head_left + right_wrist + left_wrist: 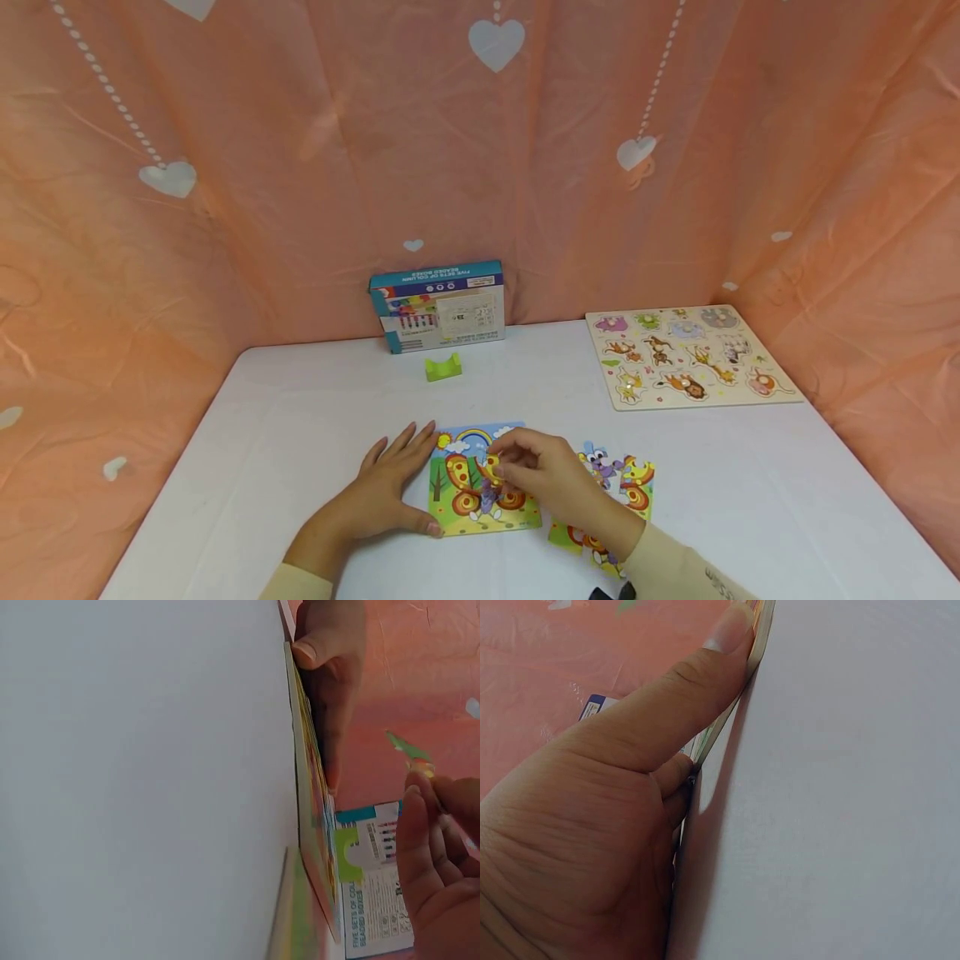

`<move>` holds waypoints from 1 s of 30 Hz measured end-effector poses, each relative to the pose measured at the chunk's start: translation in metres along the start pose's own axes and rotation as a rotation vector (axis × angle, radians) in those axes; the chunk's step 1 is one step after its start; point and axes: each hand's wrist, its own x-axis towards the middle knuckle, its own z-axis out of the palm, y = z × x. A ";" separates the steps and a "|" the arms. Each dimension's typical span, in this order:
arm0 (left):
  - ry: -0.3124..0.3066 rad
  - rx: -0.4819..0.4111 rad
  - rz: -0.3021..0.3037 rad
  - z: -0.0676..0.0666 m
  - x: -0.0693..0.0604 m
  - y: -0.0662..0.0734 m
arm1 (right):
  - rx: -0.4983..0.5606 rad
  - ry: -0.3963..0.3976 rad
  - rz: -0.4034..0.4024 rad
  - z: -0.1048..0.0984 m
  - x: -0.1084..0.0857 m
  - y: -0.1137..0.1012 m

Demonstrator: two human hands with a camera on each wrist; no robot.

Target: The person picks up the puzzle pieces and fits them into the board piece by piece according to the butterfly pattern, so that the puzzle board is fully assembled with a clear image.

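A square butterfly picture board [487, 523] lies flat on the white table. My left hand [384, 493] rests along its left side, fingers spread and the thumb on the lower left corner; the left wrist view shows this thumb [697, 686] on the board's edge. Above the board's right half, my right hand [558, 483] pinches a small puzzle piece between thumb and fingers. In the right wrist view that piece [411, 752], partly green, sticks out from the fingertips of the right hand [442, 859], apart from the board [304, 772].
Several loose picture pieces [637, 487] lie right of the board, partly under my right forearm. Farther back are a green notched block [443, 367] and a blue and white box [442, 312]. A wooden animal puzzle [675, 367] lies at the back right, before an orange curtain [420, 150].
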 end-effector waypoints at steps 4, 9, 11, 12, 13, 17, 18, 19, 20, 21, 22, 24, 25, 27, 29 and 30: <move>0.002 0.008 0.008 0.000 -0.001 -0.001 | 0.040 -0.022 0.048 0.009 0.008 0.000; 0.007 0.011 0.016 0.000 -0.001 -0.001 | 0.086 -0.018 0.124 0.020 0.019 0.001; 0.007 0.007 0.019 0.000 -0.001 -0.002 | 0.095 -0.010 0.151 0.025 0.022 0.003; 0.005 0.010 0.016 0.000 -0.001 -0.002 | 0.094 -0.007 0.163 0.027 0.024 0.004; 0.006 0.010 0.019 0.000 -0.001 -0.002 | 0.100 -0.005 0.174 0.030 0.026 0.005; 0.008 0.007 0.028 0.000 -0.001 -0.001 | 0.108 -0.008 0.198 0.037 0.029 0.007; 0.008 0.005 0.027 -0.001 -0.002 -0.001 | 0.109 -0.011 0.199 0.038 0.030 0.007; 0.008 0.001 0.029 -0.001 -0.002 -0.001 | 0.102 -0.013 0.199 0.039 0.030 0.007; 0.007 0.001 0.027 -0.001 -0.002 0.000 | 0.087 -0.014 0.195 0.040 0.030 0.007; 0.006 -0.001 0.026 -0.001 -0.002 0.000 | 0.064 -0.014 0.189 0.040 0.029 0.006; 0.007 -0.002 0.026 -0.002 -0.002 0.001 | 0.022 -0.012 0.180 0.040 0.029 0.005; 0.009 -0.002 0.027 -0.002 -0.002 0.001 | -0.075 -0.007 0.153 0.039 0.027 0.003; 0.011 -0.002 0.029 -0.002 -0.002 0.001 | -0.135 -0.005 0.132 0.039 0.027 0.002; 0.014 0.000 0.033 -0.002 -0.002 0.000 | -0.266 -0.016 0.082 0.037 0.024 -0.001; 0.015 0.002 0.036 -0.001 -0.002 0.000 | -0.426 -0.061 0.006 0.036 0.022 -0.004; 0.014 0.007 0.035 -0.001 -0.002 -0.001 | -0.508 -0.100 -0.031 0.036 0.020 -0.007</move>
